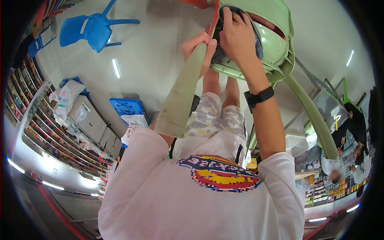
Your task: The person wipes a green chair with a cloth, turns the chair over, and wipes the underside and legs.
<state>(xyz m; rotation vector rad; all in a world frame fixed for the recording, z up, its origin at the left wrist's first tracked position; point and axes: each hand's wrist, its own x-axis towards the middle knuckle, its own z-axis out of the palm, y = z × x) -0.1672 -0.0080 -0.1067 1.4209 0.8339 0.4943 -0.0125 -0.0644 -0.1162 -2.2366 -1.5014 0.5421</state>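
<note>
A pale green plastic chair (pixel 276 56) is tipped in front of me, with two of its long legs pointing back toward my body. My left hand (pixel 200 46) is wrapped around the base of the left chair leg (pixel 182 96), near the seat. With bent fingers, my right hand (pixel 240 40) presses a dark grey cloth (pixel 225 55) against the inner side of the chair. Part of the cloth lies hidden under that hand. A black watch (pixel 260 98) is on my right wrist.
A blue plastic chair (pixel 90 30) stands on the tiled floor at upper left. Below it are a blue crate (pixel 126 106) and white bags (pixel 69 96). Stocked shelves (pixel 60 138) line the left side. At far right, people (pixel 354 128) are near a counter.
</note>
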